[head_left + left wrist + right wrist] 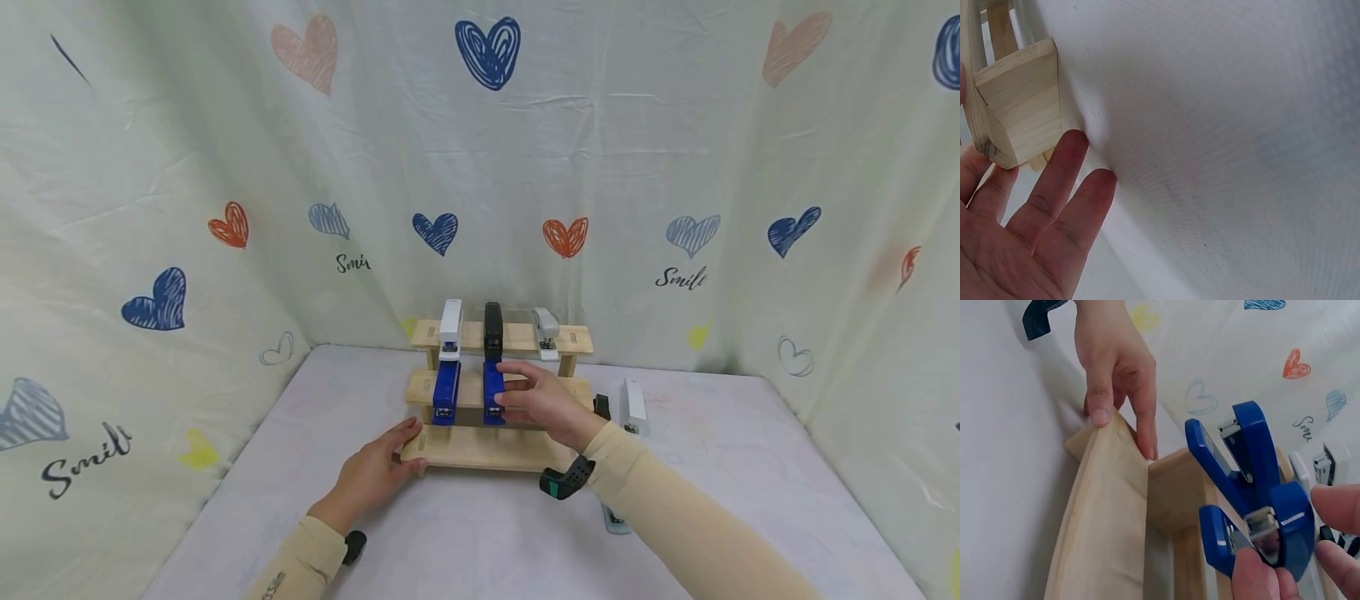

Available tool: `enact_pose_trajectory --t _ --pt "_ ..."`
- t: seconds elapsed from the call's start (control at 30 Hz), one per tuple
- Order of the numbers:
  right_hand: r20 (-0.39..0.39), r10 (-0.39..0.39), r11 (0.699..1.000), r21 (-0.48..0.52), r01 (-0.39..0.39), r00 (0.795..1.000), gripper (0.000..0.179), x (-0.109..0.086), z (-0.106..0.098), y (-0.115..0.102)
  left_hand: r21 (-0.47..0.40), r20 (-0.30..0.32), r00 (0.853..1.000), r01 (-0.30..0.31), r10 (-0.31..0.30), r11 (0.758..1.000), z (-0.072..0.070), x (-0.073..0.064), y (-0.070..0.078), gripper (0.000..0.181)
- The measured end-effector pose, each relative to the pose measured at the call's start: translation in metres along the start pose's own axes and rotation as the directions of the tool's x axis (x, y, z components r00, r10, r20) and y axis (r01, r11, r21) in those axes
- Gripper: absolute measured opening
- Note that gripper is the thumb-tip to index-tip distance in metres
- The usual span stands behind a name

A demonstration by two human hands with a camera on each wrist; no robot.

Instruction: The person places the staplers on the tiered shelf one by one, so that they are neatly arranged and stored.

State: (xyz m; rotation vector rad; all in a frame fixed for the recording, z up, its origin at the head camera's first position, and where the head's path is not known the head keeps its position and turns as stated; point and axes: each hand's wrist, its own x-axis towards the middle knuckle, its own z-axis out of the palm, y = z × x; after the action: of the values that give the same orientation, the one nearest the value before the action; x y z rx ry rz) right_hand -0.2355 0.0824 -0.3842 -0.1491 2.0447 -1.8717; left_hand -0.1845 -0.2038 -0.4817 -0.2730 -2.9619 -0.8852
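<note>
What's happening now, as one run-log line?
left hand: holds bottom shelf | right hand: holds right blue stapler | left blue stapler: untouched, middle shelf

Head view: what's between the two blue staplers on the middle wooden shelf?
Only bare pale wooden shelf separates the left blue stapler from the right one in the head view.

And it's a long cream sleeve on the left, this left sleeve (pixel 303 546) carrying dark lettering (pixel 273 586), too small to read, with a black band (pixel 355 547) at the wrist! Across to the right sleeve (pixel 697 517), matching cream, and there's a black strap (pixel 576 473), dotted with holes, flashing a teal patch (pixel 554 489)!
</note>
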Motion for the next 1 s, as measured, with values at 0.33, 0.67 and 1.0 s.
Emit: enact_pose_trajectory --t 0.33,0.67,1.0 --pt "0.081 -0.083 0.978 -0.185 0.097 0.993 0.053 -0.027 -0.053 -0.001 0.000 -0.001 1.000 -0.011 0.011 1.000 -0.001 0.000 -0.001 0.064" --pt "0.000 -0.013 0.970 -0.244 0.013 1.000 0.054 -0.054 -0.138 0.012 0.001 0.001 1.000 -0.009 0.009 1.000 0.000 0.001 -0.002 0.064" --pt "-0.148 0.055 0.976 -0.202 -0.085 0.987 0.060 -0.057 -0.189 0.051 0.001 0.003 1.000 -0.003 0.003 1.000 0.001 0.001 -0.001 0.064"
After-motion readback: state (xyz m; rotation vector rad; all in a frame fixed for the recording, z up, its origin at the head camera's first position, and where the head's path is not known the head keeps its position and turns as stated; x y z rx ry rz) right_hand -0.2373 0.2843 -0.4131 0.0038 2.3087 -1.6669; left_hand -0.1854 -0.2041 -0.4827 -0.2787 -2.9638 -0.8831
